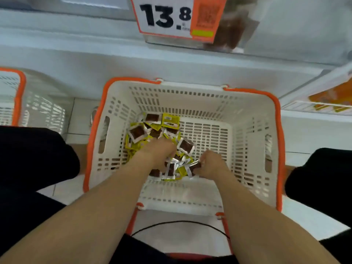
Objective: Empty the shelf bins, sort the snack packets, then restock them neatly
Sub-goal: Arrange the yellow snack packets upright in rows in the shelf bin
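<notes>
A white slotted shopping basket [247, 119] with an orange rim stands on the floor between my knees. A heap of small yellow and silver snack packets [152, 128] with brown picture panels lies on its bottom, toward the left. Both my hands are down inside the basket. My left hand [158, 151] reaches into the heap with its fingers curled among the packets. My right hand [209, 164] grips a few packets at the heap's near right edge. The packets under the hands are mostly hidden.
A second white basket with an orange rim [19, 96] stands at the far left. A white shelf edge carries a price tag reading 13.8 [167, 16]. A shelf at right holds orange packs [331, 98]. My dark-clad knees flank the basket on both sides.
</notes>
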`<state>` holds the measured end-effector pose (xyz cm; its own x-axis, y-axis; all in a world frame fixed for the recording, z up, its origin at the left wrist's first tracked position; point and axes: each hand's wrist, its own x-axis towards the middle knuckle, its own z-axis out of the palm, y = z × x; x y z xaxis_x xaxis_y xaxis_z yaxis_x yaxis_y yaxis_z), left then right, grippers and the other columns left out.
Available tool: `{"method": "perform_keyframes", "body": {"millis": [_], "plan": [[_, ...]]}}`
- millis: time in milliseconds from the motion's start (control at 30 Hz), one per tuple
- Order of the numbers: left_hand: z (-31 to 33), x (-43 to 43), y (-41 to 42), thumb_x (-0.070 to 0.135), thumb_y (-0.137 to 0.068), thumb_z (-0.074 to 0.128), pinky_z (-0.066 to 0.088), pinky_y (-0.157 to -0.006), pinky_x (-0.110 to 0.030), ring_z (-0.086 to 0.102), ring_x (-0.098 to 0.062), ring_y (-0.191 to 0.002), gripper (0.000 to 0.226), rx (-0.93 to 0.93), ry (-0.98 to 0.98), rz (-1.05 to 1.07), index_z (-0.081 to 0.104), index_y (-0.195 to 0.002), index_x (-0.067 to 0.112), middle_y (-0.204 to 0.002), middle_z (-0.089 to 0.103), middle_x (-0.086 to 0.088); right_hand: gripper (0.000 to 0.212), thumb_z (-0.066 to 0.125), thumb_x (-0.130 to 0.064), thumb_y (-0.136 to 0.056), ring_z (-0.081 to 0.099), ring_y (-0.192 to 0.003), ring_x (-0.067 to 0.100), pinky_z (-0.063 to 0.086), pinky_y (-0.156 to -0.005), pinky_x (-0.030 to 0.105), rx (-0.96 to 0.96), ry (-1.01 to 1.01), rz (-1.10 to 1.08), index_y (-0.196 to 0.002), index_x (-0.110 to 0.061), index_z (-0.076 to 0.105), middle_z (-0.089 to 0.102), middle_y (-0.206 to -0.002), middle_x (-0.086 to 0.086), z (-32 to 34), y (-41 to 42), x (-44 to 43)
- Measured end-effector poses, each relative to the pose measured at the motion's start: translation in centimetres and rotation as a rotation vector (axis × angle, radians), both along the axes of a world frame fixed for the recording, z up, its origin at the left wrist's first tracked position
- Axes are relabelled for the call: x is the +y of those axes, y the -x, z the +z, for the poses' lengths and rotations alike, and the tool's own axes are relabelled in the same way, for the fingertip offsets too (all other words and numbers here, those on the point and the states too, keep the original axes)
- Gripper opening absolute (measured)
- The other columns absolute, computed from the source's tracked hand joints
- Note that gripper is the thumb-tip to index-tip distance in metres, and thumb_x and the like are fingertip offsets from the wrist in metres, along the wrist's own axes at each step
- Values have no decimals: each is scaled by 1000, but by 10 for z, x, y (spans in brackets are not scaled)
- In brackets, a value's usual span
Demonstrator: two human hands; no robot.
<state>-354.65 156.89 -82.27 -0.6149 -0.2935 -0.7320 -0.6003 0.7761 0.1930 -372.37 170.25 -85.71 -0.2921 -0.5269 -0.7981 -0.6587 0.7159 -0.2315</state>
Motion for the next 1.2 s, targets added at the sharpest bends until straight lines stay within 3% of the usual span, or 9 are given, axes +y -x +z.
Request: {"method": "perform_keyframes", "body": {"millis": [133, 233, 433, 533, 600, 767, 933, 1000, 1200], "plan": [[-25, 27, -10, 9, -83, 80, 35, -110, -52, 42, -32, -136, 80, -75, 192, -219, 38, -149, 26, -147, 45, -6, 93, 93, -55, -59, 66, -101, 32, 54, -78, 43, 205, 49, 53, -123, -16, 37, 62, -109, 6, -22, -27, 10], [-32, 32, -15, 2, -85, 75, 36, -110, -51, 40, -33, -138, 84, -42, 256, -264, 32, -153, 24, -149, 41, -10, 95, 92, -50, -68, 66, -104, 32, 52, -88, 47, 272, 83, 70, -129, -14, 29, 64, -113, 8, -35, -27, 7], [-36, 32, -11, 3, -82, 78, 35, -105, -44, 45, -27, -132, 69, -2, 182, -189, 45, -140, 22, -140, 47, -4, 45, 85, -32, -78, 55, -103, 29, 53, -80, 38, 94, 121, -151, -109, -13, 59, 56, -117, 13, -48, -7, 18], [-38, 36, -8, -1, -84, 75, 33, -101, -43, 44, -27, -131, 66, 25, 138, -197, 45, -139, 18, -138, 52, -4, 10, 70, -8, -90, 59, -80, 17, 51, -64, 22, -91, 279, -290, -96, -13, 62, 63, -88, -3, -39, 2, 8], [-38, 39, -7, 2, -84, 76, 33, -103, -43, 45, -27, -130, 69, 50, 102, -173, 44, -141, 21, -138, 55, -3, 22, 59, 4, -93, 55, -77, 6, 39, -57, 7, -176, 386, -340, -99, -17, 63, 59, -84, -13, -28, 5, -5], [-37, 34, -8, 22, -88, 78, 31, -102, -45, 47, -26, -125, 38, 5, 23, -107, 64, -122, 29, -122, 60, 0, 77, 61, 4, -93, 57, -115, 35, 48, -90, 34, -178, 287, -15, -158, -28, 35, 45, -139, 18, -35, 1, -31], [-34, 17, -16, 19, -83, 85, 42, -87, -25, 62, -3, -97, 33, 302, -165, 480, 63, -106, 25, -96, 65, 10, 72, 73, 6, -83, 55, -111, 38, 50, -103, 44, -25, 257, 135, -144, -23, 49, 20, -144, 13, -48, -15, -36], [-28, 9, -17, 3, -85, 82, 50, -76, -14, 68, 4, -87, 37, 441, -347, 765, 60, -112, 15, -99, 67, 10, 68, 78, 4, -80, 57, -108, 37, 52, -99, 44, 35, 261, 116, -137, -16, 50, 25, -141, 14, -50, -20, -32], [-24, -5, -18, 16, -102, 66, 49, -67, -20, 60, -15, -96, 43, 522, -371, 1085, 49, -141, 19, -124, 57, -3, 45, 75, -17, -89, 58, -105, 30, 48, -95, 44, 107, 297, -14, -126, -23, 50, 61, -110, 6, -42, -12, -28]]}}
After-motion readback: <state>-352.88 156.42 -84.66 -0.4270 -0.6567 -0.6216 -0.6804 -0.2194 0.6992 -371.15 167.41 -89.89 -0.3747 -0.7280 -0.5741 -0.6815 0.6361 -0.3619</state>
